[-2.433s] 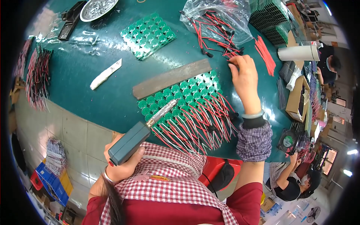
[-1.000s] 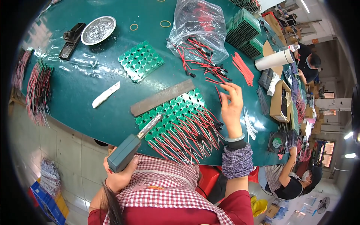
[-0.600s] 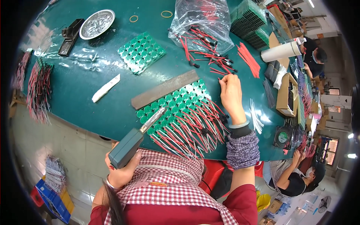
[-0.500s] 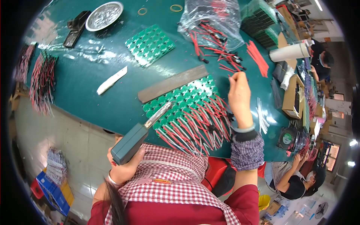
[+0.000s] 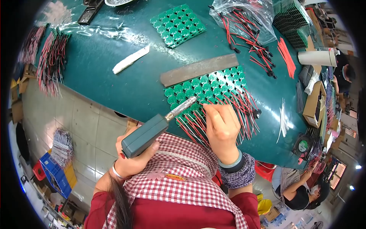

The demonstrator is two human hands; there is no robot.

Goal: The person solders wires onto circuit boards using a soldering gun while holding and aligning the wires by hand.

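My left hand (image 5: 133, 162) is closed around the dark green body of a soldering iron (image 5: 145, 136). Its metal tip reaches over a panel of round green circuit boards (image 5: 176, 91) at the table's front edge. Beside that tip, my right hand (image 5: 223, 128) pinches a thin red wire (image 5: 203, 104), most of which the fingers hide. Red and white wires (image 5: 246, 114) fan out from the panel's near rows toward me, partly behind the right hand. A flat grey-brown bar (image 5: 200, 69) lies along the panel's far edge.
Another green board panel (image 5: 177, 24) lies farther back. A clear plastic bag (image 5: 263, 32) spills red and black wires at the far right. Nearby are red tubes (image 5: 286, 57) and white strips (image 5: 282, 121). A white-wrapped blade (image 5: 131, 60) lies left. A co-worker (image 5: 299, 189) sits at the right.
My right hand has come from beside the wire pile, leftward and nearer, to the soldering iron's tip. The view has shifted, so the table appears lower and farther left of the bag.
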